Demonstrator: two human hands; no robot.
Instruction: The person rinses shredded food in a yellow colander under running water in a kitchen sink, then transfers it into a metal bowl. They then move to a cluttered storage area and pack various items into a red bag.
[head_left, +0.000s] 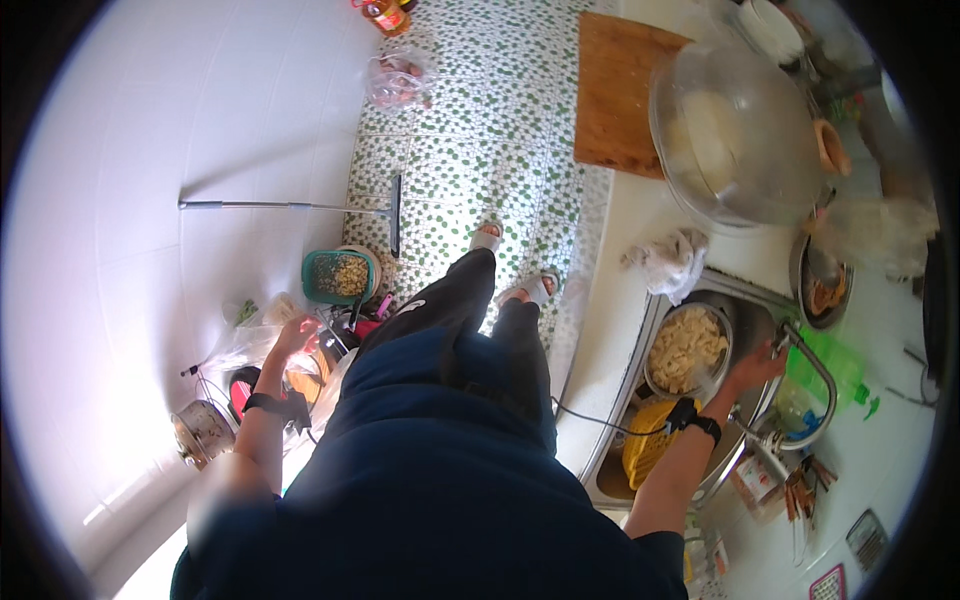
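My right hand (756, 369) reaches over the sink to the end of the curved metal faucet (819, 360); its fingers are at the faucet, and their grip is not clear. Below it in the sink stands a metal bowl (729, 330) full of pale cut food pieces (686, 349), with what looks like water at its lower right edge. A yellow plastic basket (645, 442) lies in the nearer basin. On the other side, my left hand (300, 335) hangs beside my body near a thin plastic bag (247, 346), its fingers loosely bent, holding nothing that I can make out.
On the counter are a crumpled cloth (675, 262), a wooden board (622, 90) and a large clear cover (739, 142). A green plastic bottle (832, 367) is behind the faucet. A floor squeegee (395, 216) leans against the wall above a teal basket (311, 277).
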